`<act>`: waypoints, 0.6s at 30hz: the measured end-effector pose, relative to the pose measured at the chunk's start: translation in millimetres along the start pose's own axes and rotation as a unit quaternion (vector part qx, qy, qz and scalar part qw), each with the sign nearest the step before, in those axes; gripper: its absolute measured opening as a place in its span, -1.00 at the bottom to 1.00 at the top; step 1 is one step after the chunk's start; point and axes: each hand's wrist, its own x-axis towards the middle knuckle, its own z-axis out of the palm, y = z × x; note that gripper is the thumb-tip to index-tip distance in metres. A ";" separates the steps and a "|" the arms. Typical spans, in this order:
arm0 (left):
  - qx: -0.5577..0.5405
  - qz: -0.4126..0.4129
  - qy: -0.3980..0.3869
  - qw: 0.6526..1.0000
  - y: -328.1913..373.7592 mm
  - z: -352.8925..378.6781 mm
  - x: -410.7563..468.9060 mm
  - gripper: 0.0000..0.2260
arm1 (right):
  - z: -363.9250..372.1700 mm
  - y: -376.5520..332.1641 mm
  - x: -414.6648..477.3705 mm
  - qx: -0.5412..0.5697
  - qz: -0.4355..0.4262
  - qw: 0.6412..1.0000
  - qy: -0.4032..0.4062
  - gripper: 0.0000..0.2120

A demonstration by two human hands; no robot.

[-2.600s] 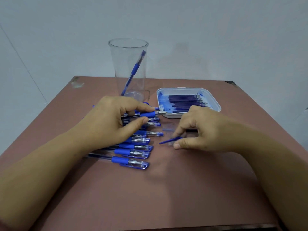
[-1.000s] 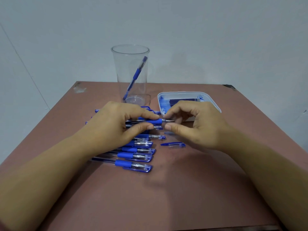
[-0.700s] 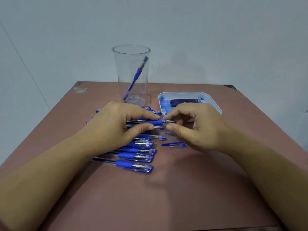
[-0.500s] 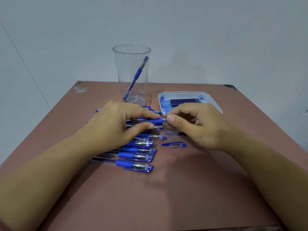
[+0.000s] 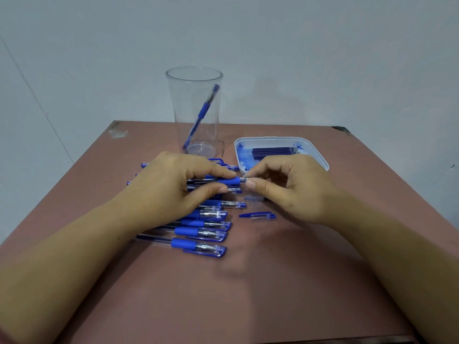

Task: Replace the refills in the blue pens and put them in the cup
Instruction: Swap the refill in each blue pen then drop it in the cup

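No text, brand, number or sign can be read anywhere. The pen [image 5: 224,181] pinched between the left hand [image 5: 173,184] and the right hand [image 5: 290,187] shows no legible print. Any marking on the pens [image 5: 206,232] just below the grip, the cup [image 5: 195,108] beyond it, or the tray [image 5: 320,157] to its right is too small to tell.

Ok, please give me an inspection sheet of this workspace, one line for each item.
surface: brown table, scuffed far-left corner.
job's things: clear cup upright, single pen leaning inside; white tray holding refills; capped pens in a row; loose cap beside them.
clutter: small clear piece near right thumb, unclear.
grips: left hand holds uncapped pen; right hand pinches its tip.
cables: nothing seen.
surroundings: plain pale wall.
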 end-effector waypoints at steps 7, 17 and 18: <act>-0.001 -0.022 -0.001 1.000 1.2 0.4 -0.7 -0.79 | 0.5 -2.3 1.1 0.045 0.007 0.999 0.026 -0.85; -0.014 -0.050 0.001 0.999 6.2 -0.8 1.1 -0.81 | -2.7 -8.2 -0.8 0.046 -0.017 0.998 0.038 -0.79; -0.021 -0.058 0.003 0.998 5.4 -0.5 0.9 -0.82 | -3.2 -8.6 -0.8 0.043 -0.023 0.998 0.043 -0.79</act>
